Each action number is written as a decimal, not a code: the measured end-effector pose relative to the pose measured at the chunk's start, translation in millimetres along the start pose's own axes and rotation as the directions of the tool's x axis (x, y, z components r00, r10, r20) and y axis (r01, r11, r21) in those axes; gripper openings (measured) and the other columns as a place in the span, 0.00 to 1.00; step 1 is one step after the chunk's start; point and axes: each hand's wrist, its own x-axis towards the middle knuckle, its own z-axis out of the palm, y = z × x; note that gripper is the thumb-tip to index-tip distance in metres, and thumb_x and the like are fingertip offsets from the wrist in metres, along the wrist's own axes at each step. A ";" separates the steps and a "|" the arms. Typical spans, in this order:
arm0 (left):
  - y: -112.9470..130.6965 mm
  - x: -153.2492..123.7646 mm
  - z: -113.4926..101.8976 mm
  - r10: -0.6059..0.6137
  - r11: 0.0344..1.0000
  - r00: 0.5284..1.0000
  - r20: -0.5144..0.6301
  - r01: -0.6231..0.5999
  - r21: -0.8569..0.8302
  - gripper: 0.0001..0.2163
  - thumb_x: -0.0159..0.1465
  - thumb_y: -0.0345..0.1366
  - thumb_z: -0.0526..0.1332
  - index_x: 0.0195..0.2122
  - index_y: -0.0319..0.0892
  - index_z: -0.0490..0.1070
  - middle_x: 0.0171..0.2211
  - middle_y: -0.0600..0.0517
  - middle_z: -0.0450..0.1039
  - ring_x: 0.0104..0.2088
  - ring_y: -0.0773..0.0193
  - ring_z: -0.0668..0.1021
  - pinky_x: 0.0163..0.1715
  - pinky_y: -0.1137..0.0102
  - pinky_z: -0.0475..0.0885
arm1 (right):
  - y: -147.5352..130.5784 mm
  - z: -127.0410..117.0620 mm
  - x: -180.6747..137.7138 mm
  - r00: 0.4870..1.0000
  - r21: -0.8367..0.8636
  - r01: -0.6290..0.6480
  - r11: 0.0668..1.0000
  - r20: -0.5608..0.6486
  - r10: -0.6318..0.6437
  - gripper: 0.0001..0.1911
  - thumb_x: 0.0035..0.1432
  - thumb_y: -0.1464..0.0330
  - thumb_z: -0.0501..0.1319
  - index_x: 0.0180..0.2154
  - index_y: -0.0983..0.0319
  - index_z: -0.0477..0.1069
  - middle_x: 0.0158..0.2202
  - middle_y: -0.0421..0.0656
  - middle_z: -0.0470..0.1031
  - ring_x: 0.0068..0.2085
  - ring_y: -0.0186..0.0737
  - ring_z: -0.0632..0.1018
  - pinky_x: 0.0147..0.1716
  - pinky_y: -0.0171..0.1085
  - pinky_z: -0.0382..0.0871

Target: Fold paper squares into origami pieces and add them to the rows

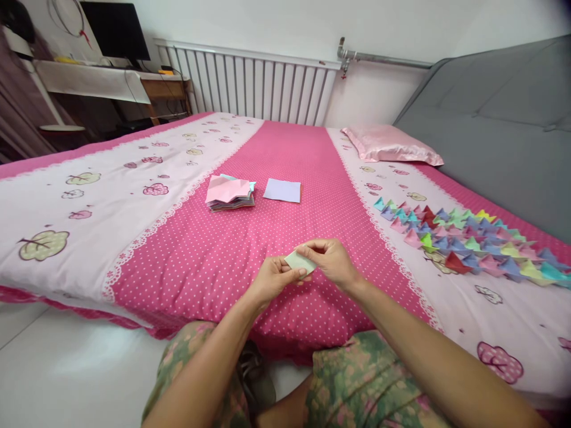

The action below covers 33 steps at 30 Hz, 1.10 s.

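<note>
A small pale green piece of folded paper (300, 262) is held up between both my hands, just above the near edge of the bed. My left hand (275, 278) pinches its lower left part, thumb on top. At its upper right, my right hand (331, 260) grips it between thumb and fingers. Beyond them on the pink cover lies a flat lavender paper square (282, 191). To its left sits an uneven stack of creased coloured papers (229, 193), a pink sheet on top.
Rows of folded paper boats (473, 241) in many colours stand on the bed (303, 154) at the right. A pink pillow (392, 144) lies behind them against the grey headboard (495, 101). A radiator (250, 80) and a desk with a monitor (116, 32) are at the back.
</note>
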 end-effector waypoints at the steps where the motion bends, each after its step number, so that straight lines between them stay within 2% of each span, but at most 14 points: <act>1: 0.5 -0.4 0.5 -0.023 1.000 1.000 -0.012 0.023 -0.002 0.11 0.46 0.37 0.67 0.27 0.35 0.75 0.24 0.47 0.76 0.24 0.67 0.75 0.27 0.74 0.67 | 0.1 0.0 0.1 1.000 0.000 0.000 1.000 -0.015 0.000 0.12 0.47 0.61 0.61 0.26 0.64 0.74 0.23 0.41 0.74 0.24 0.33 0.72 0.24 0.32 0.64; 7: 2.7 -2.2 2.7 -0.087 0.996 0.996 -0.022 0.087 0.001 0.14 0.45 0.39 0.68 0.27 0.33 0.73 0.22 0.46 0.76 0.22 0.67 0.76 0.24 0.75 0.69 | -0.2 1.0 0.5 0.996 0.006 -0.022 1.000 -0.083 0.022 0.16 0.48 0.58 0.60 0.23 0.66 0.73 0.19 0.40 0.71 0.21 0.31 0.68 0.20 0.31 0.61; 12: 5.4 -4.4 3.0 -0.049 0.998 0.999 -0.016 0.049 0.032 0.13 0.47 0.39 0.67 0.26 0.33 0.73 0.22 0.46 0.76 0.21 0.68 0.76 0.22 0.75 0.69 | -1.1 2.7 -0.1 0.995 0.008 -0.026 1.000 -0.097 0.027 0.16 0.47 0.59 0.60 0.22 0.66 0.72 0.18 0.40 0.69 0.20 0.31 0.67 0.19 0.31 0.60; 19: 4.5 -5.2 1.5 0.007 0.998 1.000 0.027 -0.009 0.068 0.11 0.49 0.39 0.66 0.26 0.34 0.74 0.22 0.47 0.75 0.21 0.68 0.75 0.23 0.75 0.68 | -2.5 3.0 -0.1 0.997 0.005 -0.038 0.999 -0.061 0.038 0.15 0.48 0.60 0.60 0.22 0.66 0.72 0.18 0.39 0.69 0.20 0.30 0.66 0.19 0.31 0.59; 26: 4.7 -1.8 -2.4 0.054 0.999 0.998 0.021 -0.054 -0.002 0.14 0.51 0.39 0.64 0.35 0.36 0.75 0.28 0.48 0.76 0.27 0.68 0.74 0.30 0.74 0.67 | -1.3 -7.0 2.6 0.999 -0.066 0.053 0.996 0.003 -0.053 0.14 0.49 0.60 0.60 0.25 0.65 0.74 0.21 0.40 0.71 0.22 0.31 0.69 0.21 0.31 0.60; 31: 2.7 0.3 -5.4 0.032 0.999 0.999 0.025 -0.030 -0.041 0.13 0.54 0.41 0.61 0.29 0.34 0.76 0.22 0.49 0.74 0.23 0.70 0.72 0.27 0.75 0.67 | 3.3 -3.4 3.2 0.993 -0.151 0.108 0.983 0.058 -0.100 0.12 0.49 0.61 0.60 0.25 0.64 0.75 0.24 0.42 0.72 0.27 0.33 0.70 0.26 0.32 0.62; 33: 1.7 1.1 -6.8 -0.013 0.996 1.000 -0.010 0.012 -0.086 0.12 0.54 0.40 0.61 0.28 0.34 0.75 0.22 0.49 0.74 0.23 0.70 0.73 0.27 0.76 0.67 | 3.0 -4.0 3.9 0.995 -0.093 0.063 0.994 0.087 -0.055 0.12 0.51 0.62 0.59 0.33 0.63 0.75 0.28 0.42 0.73 0.28 0.33 0.71 0.27 0.33 0.64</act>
